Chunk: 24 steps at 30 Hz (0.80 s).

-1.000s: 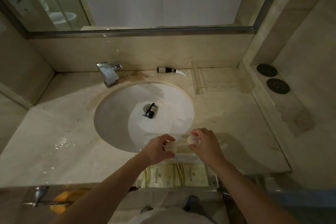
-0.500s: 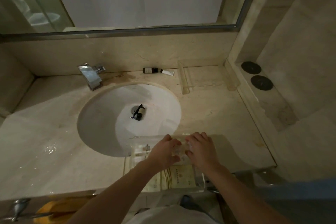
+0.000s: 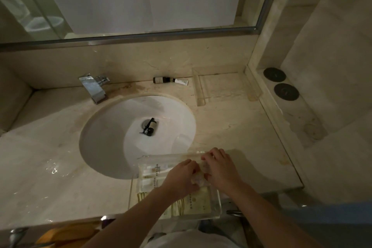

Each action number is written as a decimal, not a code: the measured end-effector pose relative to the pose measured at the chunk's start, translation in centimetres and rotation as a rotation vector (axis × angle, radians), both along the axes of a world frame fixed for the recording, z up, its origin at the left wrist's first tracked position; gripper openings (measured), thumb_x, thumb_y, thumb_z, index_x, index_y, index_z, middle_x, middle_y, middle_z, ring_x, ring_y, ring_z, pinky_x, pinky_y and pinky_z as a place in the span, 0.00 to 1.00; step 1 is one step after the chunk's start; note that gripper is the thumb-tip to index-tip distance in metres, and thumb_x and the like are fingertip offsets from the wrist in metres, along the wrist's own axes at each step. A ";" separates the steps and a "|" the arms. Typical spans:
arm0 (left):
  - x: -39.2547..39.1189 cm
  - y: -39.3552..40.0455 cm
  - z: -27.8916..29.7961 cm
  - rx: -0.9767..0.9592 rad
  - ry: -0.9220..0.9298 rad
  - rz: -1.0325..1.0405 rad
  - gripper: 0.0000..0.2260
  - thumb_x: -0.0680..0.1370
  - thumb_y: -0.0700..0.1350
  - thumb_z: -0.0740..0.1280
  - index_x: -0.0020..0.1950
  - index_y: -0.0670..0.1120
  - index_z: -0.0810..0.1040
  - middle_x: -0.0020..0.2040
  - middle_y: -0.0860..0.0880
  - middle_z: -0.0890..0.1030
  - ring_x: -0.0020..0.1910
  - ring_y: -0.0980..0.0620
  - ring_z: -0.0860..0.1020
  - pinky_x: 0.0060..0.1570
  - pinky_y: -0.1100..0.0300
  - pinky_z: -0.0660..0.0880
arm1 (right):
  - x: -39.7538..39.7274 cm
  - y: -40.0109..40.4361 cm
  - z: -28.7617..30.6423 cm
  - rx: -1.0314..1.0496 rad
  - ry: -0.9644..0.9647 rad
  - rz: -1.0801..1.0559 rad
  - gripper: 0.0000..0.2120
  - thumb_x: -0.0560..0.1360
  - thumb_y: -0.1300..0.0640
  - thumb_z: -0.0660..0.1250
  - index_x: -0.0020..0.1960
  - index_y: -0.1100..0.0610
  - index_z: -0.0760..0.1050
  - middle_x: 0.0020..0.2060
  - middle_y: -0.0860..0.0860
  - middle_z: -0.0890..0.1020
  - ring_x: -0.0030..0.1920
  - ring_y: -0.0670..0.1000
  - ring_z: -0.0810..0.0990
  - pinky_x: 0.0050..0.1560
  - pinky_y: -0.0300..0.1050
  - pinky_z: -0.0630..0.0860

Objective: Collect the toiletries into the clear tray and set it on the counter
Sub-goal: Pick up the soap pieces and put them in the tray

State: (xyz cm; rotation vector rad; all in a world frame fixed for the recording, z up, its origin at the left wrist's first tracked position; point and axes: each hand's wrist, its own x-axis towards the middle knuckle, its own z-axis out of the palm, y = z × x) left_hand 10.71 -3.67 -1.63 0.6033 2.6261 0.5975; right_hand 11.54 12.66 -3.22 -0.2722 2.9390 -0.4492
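Fingers of the left hand (image 3: 182, 177) curl down around a small, pale, crinkled clear packet (image 3: 198, 180), and the fingers of the right hand (image 3: 220, 169) curl onto the same packet from the other side; both hands pinch it between them, knuckles up, over the right half of the clear tray (image 3: 218, 205). The fingertips themselves are hidden under the hands. The tray is a shallow rectangular box of transparent plastic with thick glassy walls, sitting at the front edge of the counter (image 3: 60, 177), its far left corner overlapping the rim of the sink (image 3: 112, 147). Through its walls show flat cream-and-gold sachets (image 3: 193, 204) at the near end and white packets with printed labels (image 3: 153, 171) at the far left. In the white basin a small dark pump bottle (image 3: 149, 127) lies on its side over the drain. At the back of the counter, against the wall, a dark bottle (image 3: 161, 79) and a white tube (image 3: 180, 81) lie end to end, well apart from the tray. Just right of them stands a second clear holder (image 3: 199, 90), hard to read. A chrome tap (image 3: 93, 86) stands behind the sink at left; two dark round discs (image 3: 280, 83) lie on the ledge at right. The counter left of the sink is wet.
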 end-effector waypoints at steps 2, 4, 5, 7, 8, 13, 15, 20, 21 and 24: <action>0.1 0.1 0.0 0.017 -0.014 0.014 0.18 0.68 0.47 0.71 0.56 0.46 0.75 0.53 0.49 0.76 0.49 0.49 0.76 0.48 0.59 0.73 | -0.1 0.4 0.1 -0.014 -0.033 0.027 0.28 0.66 0.55 0.72 0.65 0.51 0.70 0.60 0.51 0.71 0.61 0.54 0.68 0.60 0.47 0.68; 0.2 0.3 0.0 0.033 -0.020 0.023 0.18 0.68 0.47 0.71 0.56 0.46 0.75 0.52 0.49 0.77 0.48 0.49 0.76 0.48 0.59 0.74 | -0.2 0.7 0.1 -0.031 -0.046 0.046 0.30 0.66 0.56 0.71 0.67 0.51 0.68 0.61 0.51 0.70 0.61 0.53 0.68 0.61 0.47 0.68; 0.2 0.4 0.0 0.039 -0.022 0.024 0.18 0.68 0.47 0.71 0.56 0.46 0.75 0.52 0.49 0.76 0.48 0.49 0.76 0.48 0.59 0.74 | -0.2 0.8 0.2 -0.043 -0.048 0.053 0.31 0.66 0.57 0.70 0.68 0.51 0.67 0.61 0.51 0.70 0.62 0.53 0.68 0.61 0.46 0.68; 0.4 0.6 -0.1 0.044 -0.032 0.017 0.19 0.68 0.46 0.71 0.57 0.46 0.76 0.53 0.49 0.76 0.49 0.49 0.76 0.49 0.59 0.74 | -0.1 0.9 0.2 -0.075 -0.042 0.052 0.31 0.66 0.59 0.67 0.69 0.52 0.66 0.61 0.51 0.70 0.62 0.53 0.68 0.61 0.46 0.68; 0.5 0.6 -0.1 0.042 -0.038 0.006 0.19 0.68 0.46 0.71 0.59 0.46 0.76 0.54 0.49 0.75 0.49 0.49 0.76 0.50 0.59 0.74 | -0.1 0.9 0.2 -0.096 -0.032 0.042 0.31 0.66 0.60 0.66 0.68 0.52 0.67 0.60 0.51 0.70 0.62 0.54 0.68 0.61 0.46 0.69; 1.0 1.2 0.1 0.032 -0.024 -0.028 0.21 0.68 0.46 0.71 0.60 0.45 0.75 0.54 0.46 0.75 0.50 0.46 0.76 0.45 0.61 0.69 | 0.1 0.8 0.2 -0.171 0.000 0.001 0.26 0.66 0.62 0.65 0.64 0.54 0.71 0.58 0.52 0.72 0.59 0.53 0.70 0.58 0.48 0.72; 1.3 1.5 0.0 0.044 -0.024 -0.010 0.19 0.68 0.45 0.71 0.57 0.44 0.74 0.53 0.46 0.75 0.49 0.45 0.76 0.44 0.60 0.68 | 0.1 0.8 0.1 -0.184 0.015 -0.006 0.24 0.66 0.62 0.65 0.62 0.55 0.73 0.57 0.52 0.73 0.58 0.54 0.71 0.57 0.50 0.73; 1.4 1.6 -0.5 0.056 -0.023 0.025 0.18 0.67 0.47 0.72 0.54 0.44 0.74 0.51 0.46 0.75 0.47 0.45 0.76 0.45 0.56 0.71 | 0.3 0.7 0.4 -0.177 0.030 -0.028 0.21 0.67 0.62 0.63 0.61 0.55 0.74 0.56 0.52 0.73 0.57 0.54 0.71 0.56 0.49 0.73; 1.4 1.6 -0.5 0.057 -0.023 0.020 0.19 0.67 0.48 0.72 0.54 0.44 0.74 0.52 0.46 0.75 0.48 0.45 0.76 0.45 0.56 0.72 | 0.3 0.7 0.4 -0.181 0.034 -0.032 0.21 0.67 0.62 0.62 0.60 0.55 0.74 0.55 0.52 0.74 0.57 0.54 0.71 0.56 0.49 0.73; 1.4 1.2 -0.6 0.078 -0.007 0.026 0.20 0.66 0.51 0.74 0.53 0.45 0.73 0.49 0.49 0.72 0.44 0.48 0.73 0.43 0.59 0.70 | 0.2 0.4 0.7 -0.183 0.056 -0.046 0.19 0.69 0.62 0.62 0.59 0.55 0.75 0.55 0.51 0.74 0.57 0.53 0.72 0.56 0.49 0.74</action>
